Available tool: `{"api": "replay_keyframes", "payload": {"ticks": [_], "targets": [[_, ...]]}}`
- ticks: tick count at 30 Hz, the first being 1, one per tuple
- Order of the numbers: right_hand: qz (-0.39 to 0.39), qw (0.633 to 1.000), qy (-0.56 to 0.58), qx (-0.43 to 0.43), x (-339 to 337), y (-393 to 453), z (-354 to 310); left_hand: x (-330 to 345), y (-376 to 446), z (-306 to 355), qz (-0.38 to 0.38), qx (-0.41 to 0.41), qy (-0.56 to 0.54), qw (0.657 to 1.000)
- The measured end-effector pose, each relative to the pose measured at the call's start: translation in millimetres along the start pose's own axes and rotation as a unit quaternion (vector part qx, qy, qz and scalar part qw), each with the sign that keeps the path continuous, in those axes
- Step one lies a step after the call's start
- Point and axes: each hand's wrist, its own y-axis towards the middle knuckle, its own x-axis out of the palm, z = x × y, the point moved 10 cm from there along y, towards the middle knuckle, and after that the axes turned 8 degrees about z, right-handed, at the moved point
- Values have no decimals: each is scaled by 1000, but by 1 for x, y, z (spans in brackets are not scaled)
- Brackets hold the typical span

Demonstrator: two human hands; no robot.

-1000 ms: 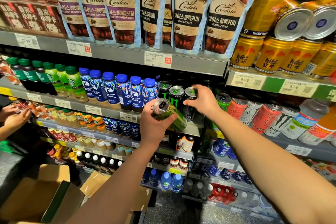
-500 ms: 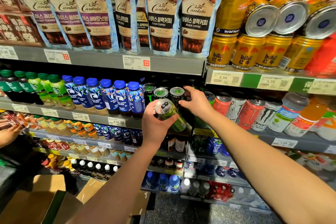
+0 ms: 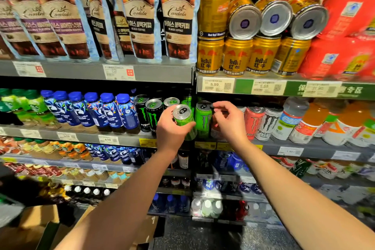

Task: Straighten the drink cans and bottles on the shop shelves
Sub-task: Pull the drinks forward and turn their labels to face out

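Two hands work the can row: the left hand (image 3: pixel 172 130) has its grip wrapped around a tilted green can (image 3: pixel 183 121), likely freeing a slot, while just right the right hand (image 3: pixel 227 121), fingers loosely curled and grasping nothing, reaches a standing can (image 3: pixel 203 119) on the shelf (image 3: pixel 125 139).

A: Count, middle shelf, left of centre?
B: Six blue-capped bottles (image 3: pixel 92 110) in a row; three black cans (image 3: pixel 152 114) at their right end.
A: Bright green?
B: Two — one held green can (image 3: pixel 183 121), one standing green can (image 3: pixel 203 121).
A: Upper right?
B: Four gold cans (image 3: pixel 236 57) upright in front, three tipped gold cans (image 3: pixel 275 17) lying on them. Hands — two.
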Motion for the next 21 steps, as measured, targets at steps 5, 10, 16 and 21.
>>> {"api": "replay_keyframes", "payload": {"ticks": [5,10,16,21], "targets": [[-4,1000,-1,12,-14,-4,2,7,3,10,30,22,46,998],[-6,999,-24,-20,-18,5,0,22,10,3,1,-37,96,995],[-23,996,-74,-54,-19,12,2,25,8,1,24,-36,107,993],[-28,994,-87,-53,-21,12,5,27,6,1,34,-18,131,991]]}}
